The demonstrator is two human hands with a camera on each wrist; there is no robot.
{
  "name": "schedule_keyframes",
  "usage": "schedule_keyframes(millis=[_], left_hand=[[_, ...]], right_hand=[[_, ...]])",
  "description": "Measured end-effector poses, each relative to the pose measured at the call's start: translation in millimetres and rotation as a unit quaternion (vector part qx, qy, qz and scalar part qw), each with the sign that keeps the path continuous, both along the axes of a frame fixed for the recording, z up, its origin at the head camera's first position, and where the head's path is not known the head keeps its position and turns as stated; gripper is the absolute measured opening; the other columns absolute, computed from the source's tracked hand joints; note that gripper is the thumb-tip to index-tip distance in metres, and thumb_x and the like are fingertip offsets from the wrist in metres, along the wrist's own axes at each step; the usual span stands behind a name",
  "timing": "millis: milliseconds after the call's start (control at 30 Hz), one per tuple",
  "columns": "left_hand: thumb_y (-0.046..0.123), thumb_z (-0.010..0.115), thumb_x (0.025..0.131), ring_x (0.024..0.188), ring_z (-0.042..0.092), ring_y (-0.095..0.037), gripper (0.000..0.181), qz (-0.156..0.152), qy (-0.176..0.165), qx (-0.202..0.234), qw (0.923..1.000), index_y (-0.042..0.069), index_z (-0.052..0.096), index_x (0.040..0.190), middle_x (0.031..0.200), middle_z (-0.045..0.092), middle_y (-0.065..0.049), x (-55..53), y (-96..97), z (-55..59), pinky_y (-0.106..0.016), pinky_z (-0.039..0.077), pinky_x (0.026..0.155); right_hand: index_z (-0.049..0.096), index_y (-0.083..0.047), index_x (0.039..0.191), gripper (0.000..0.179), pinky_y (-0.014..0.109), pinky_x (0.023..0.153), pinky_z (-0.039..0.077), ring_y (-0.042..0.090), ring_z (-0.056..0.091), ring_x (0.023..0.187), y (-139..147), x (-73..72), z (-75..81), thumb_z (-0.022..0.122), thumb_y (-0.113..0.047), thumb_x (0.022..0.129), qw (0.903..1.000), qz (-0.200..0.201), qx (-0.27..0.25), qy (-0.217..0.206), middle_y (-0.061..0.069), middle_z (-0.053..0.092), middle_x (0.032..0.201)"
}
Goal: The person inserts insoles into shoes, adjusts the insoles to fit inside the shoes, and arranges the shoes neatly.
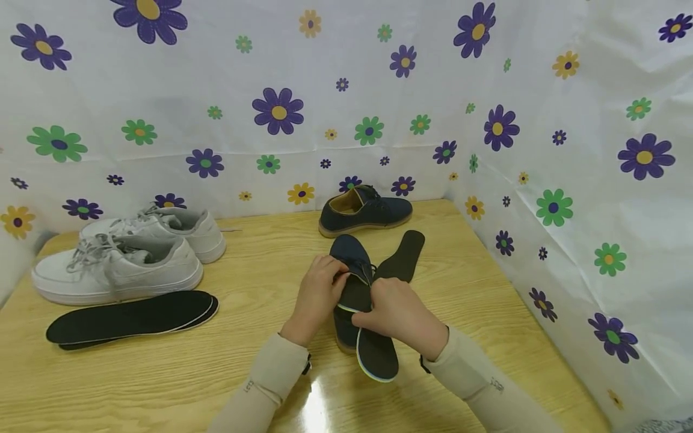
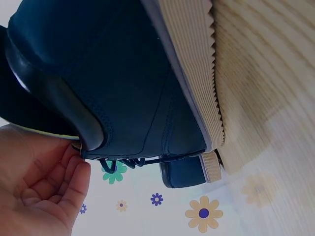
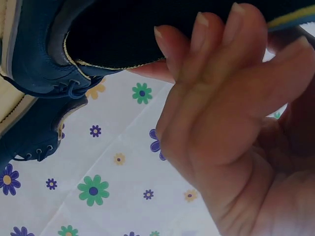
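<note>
A navy lace-up shoe (image 1: 348,248) stands on the table with its toe pointing away from me. My left hand (image 1: 320,291) pinches the edge of its opening near the laces, as the left wrist view also shows at the shoe's side (image 2: 133,73). My right hand (image 1: 397,310) grips a black insole (image 1: 378,356) with a pale, bluish rim. The insole's front part reaches into the shoe's opening, while its heel end sticks out towards me. In the right wrist view, curled fingers (image 3: 202,44) lie over the insole (image 3: 118,37). How far it extends inside is hidden.
Behind stands the other navy shoe (image 1: 368,211), lying sideways to me. A second dark insole (image 1: 405,255) rests right of the shoe in hand. Two white sneakers (image 1: 121,270) and a stacked pair of black insoles (image 1: 130,317) are at left. Flowered cloth (image 1: 216,78) hangs behind and right.
</note>
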State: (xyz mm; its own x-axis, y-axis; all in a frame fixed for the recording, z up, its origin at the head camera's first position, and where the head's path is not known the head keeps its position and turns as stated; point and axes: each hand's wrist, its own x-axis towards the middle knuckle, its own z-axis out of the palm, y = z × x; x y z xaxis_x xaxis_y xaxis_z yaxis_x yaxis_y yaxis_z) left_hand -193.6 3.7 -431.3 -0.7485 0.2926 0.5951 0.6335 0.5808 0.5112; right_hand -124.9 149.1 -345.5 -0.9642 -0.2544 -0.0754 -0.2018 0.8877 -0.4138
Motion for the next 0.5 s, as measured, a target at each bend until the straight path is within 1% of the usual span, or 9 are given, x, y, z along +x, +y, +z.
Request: schedule_keyframes(millis=[233, 500], left_hand=[[0.001, 0.073, 0.083, 0.084, 0.055, -0.023, 0.005, 0.002, -0.002, 0.003, 1.0, 0.003, 0.069, 0.085, 0.087, 0.065, -0.007, -0.3, 0.5, -1.0, -0.033, 0.051, 0.073], [0.003, 0.073, 0.084, 0.083, 0.055, -0.022, 0.005, 0.001, -0.014, -0.004, 0.9999, 0.004, 0.069, 0.086, 0.088, 0.065, -0.006, 1.9, -0.1, 0.1, -0.031, 0.051, 0.07]], right_hand=[[0.035, -0.015, 0.048, 0.051, 0.021, 0.039, 0.024, 0.008, 0.029, 0.037, -6, -7.5, -3.0, 0.076, -0.023, 0.077, 0.9997, -0.022, -0.006, -0.013, -0.008, 0.026, 0.043], [0.045, -0.012, 0.055, 0.039, 0.022, 0.04, 0.028, 0.012, 0.038, 0.043, -11, -20.7, -10.8, 0.074, -0.021, 0.078, 0.9991, -0.038, -0.012, -0.014, 0.001, 0.04, 0.059]])
